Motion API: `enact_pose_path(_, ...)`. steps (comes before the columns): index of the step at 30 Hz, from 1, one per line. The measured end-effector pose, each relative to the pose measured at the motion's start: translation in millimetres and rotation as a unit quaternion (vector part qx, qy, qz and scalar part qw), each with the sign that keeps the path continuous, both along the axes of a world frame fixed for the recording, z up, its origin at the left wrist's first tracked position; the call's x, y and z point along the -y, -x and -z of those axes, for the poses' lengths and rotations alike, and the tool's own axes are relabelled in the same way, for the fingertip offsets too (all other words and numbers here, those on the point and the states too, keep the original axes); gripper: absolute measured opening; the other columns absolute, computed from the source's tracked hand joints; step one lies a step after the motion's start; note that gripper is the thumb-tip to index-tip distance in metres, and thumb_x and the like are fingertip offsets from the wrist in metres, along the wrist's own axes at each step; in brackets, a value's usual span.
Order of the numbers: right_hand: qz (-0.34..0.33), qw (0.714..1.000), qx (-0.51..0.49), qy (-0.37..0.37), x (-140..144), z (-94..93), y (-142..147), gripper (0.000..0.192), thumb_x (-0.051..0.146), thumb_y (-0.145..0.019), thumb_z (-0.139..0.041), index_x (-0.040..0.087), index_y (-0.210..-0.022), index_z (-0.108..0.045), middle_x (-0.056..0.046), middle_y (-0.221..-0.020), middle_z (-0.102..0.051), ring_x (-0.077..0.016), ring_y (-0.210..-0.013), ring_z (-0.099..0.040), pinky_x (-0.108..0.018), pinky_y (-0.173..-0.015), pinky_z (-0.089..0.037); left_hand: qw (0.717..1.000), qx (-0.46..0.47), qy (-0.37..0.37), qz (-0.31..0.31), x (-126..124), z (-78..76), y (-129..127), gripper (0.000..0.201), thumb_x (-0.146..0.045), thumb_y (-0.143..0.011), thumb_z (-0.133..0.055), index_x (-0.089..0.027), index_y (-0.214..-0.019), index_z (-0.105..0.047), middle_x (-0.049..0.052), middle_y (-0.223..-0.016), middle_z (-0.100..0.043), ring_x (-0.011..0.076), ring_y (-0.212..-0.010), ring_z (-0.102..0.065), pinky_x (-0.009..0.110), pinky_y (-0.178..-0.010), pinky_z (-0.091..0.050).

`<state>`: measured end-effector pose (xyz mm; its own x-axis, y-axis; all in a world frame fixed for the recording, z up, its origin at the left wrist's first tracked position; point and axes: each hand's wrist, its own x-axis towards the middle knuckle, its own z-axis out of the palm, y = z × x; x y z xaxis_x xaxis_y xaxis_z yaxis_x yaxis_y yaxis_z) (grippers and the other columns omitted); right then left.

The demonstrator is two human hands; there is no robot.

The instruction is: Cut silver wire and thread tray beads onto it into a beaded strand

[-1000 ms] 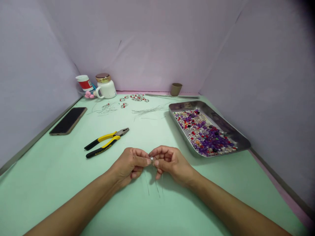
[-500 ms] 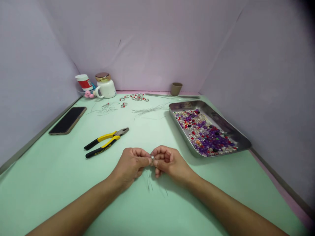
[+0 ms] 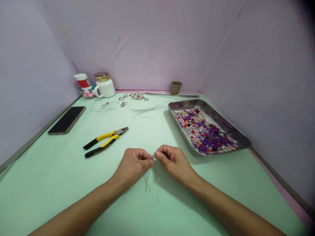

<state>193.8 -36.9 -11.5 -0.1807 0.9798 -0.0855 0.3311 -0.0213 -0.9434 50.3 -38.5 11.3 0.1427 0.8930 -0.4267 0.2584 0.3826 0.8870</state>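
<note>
Thumb and forefinger of my left hand (image 3: 135,164) are pinched on a thin beaded wire, just left of a small pearly bead (image 3: 154,159). Fine wire ends (image 3: 147,182) dangle below these fingers, two of them crossing. My right hand (image 3: 173,162) is closed too, its thumb and forefinger pinching at the bead's upper right side. Exactly which bit of wire lies in the right fingertips is too small to make out. Left of the hands lie pliers (image 3: 107,141) with yellow and black handles.
A metal tray (image 3: 180,131) of mixed beads stands at right. Behind are loose wires (image 3: 150,108), red-and-clear beaded pieces (image 3: 137,96), a brown cup (image 3: 176,88), a white lidded mug (image 3: 107,88) and a red-and-white container (image 3: 83,82). A phone (image 3: 67,120) lies at left.
My right fingers have drawn together, with the thumb now up near the forefinger tip. The bead has shifted slightly right, and the hanging wire ends have swung.
</note>
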Motion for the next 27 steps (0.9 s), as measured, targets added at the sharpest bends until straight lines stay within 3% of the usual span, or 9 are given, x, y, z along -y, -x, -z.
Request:
enact_pose_path(5,-0.002,0.984,-0.135,0.114,0,0.9,3,0.025,0.036,-0.074,-0.048,0.017,-0.059,-0.042,0.008,-0.044,-0.028,-0.0048,-0.039,-0.022,-0.019,-0.038,-0.019,0.999,0.032,0.005,0.000,1,3.5,-2,0.006,-0.018,-0.059,-0.060,-0.014,-0.056,-0.056,-0.007,-0.038,-0.041,0.0034,-0.034,-0.029,0.019,-0.035,-0.018)
enact_pose_path(8,0.004,0.975,-0.179,0.131,0,0.0,3,0.027,0.039,-0.073,-0.050,0.017,-0.059,-0.042,0.009,-0.043,-0.031,-0.0039,-0.037,-0.024,-0.018,-0.037,-0.020,0.998,0.065,0.009,-0.014,-1,7.3,0,0.007,-0.018,-0.060,-0.061,-0.014,-0.057,-0.056,-0.008,-0.038,-0.039,0.0026,-0.033,-0.025,0.019,-0.034,-0.016)
enact_pose_path(13,-0.003,0.987,-0.135,0.087,-3,-2.7,0,0.022,0.034,-0.070,-0.055,0.016,-0.060,-0.049,0.005,-0.047,-0.042,-0.0058,-0.039,-0.036,-0.020,-0.038,-0.030,0.993,0.105,0.041,-0.042,-5,10.9,3,0.012,-0.020,-0.061,-0.063,-0.016,-0.055,-0.052,-0.010,-0.034,-0.030,0.0021,-0.032,-0.017,0.019,-0.033,-0.011)
enact_pose_path(20,-0.009,0.999,-0.040,-0.023,1,4.0,1,0.013,0.024,-0.077,-0.047,0.018,-0.066,-0.052,0.005,-0.048,-0.044,-0.0081,-0.045,-0.039,-0.021,-0.045,-0.031,0.990,0.117,0.056,-0.054,-3,9.4,1,0.014,-0.018,-0.059,-0.063,-0.016,-0.053,-0.051,-0.010,-0.034,-0.030,0.0013,-0.030,-0.017,0.018,-0.032,-0.009)
enact_pose_path(27,-0.024,0.996,0.017,-0.084,2,2.0,0,0.010,0.019,-0.077,-0.045,0.019,-0.069,-0.052,0.003,-0.054,-0.049,-0.0111,-0.054,-0.046,-0.022,-0.054,-0.035,0.992,0.098,0.040,-0.070,-3,9.1,-2,0.014,-0.019,-0.058,-0.063,-0.015,-0.052,-0.051,-0.010,-0.032,-0.031,0.0017,-0.030,-0.019,0.018,-0.031,-0.011)
